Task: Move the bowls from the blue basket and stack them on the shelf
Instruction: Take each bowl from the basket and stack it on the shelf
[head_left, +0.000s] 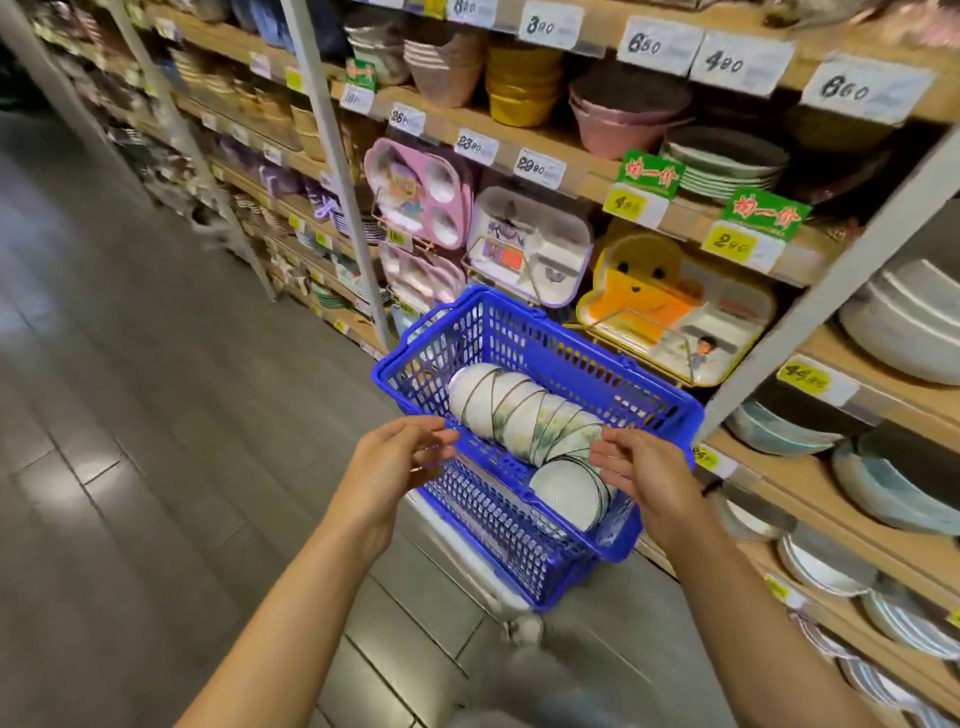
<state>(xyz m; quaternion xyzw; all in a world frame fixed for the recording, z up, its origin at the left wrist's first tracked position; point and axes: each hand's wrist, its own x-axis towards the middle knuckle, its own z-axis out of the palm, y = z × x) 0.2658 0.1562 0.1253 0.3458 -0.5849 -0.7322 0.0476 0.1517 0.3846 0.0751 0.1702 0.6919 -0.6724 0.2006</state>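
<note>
Nearest, left grip (400, 460) at 9 o'clock of the blue basket (519, 332): thumb above, fingers below, apart and loosely curved, tips at the near rim, clamped on nothing. Contact with the rim: cannot tell. Opposite, at 3 o'clock, right grip (641, 470): fingers relaxed and slightly spread, tips just beside the near end of the bowls (511, 408), closed round nothing. Both forearms bare, reaching in from 6 o'clock.

Inside the basket, those bowls as a nested white row with green pattern and dark rims, lying on its side, running from 11 o'clock down toward the right grip. At 5 o'clock of that row, a second nest (566, 493), shorter, against the basket's near-right wall. Basket tilted, raised off the floor (130, 415), close in front of the shelf (810, 491).

Outward at 3 o'clock, pale wooden boards of that shelf, loaded with stacked dishes (904, 327) in white, grey and blue-green. At 12 o'clock, divided trays propped upright: pink tray (421, 192), lilac tray (530, 244), yellow tray (670, 306) with a smiling face. Price tags (550, 23) along the board edges. At 9 o'clock, grey tiled floor, aisle blurred.
</note>
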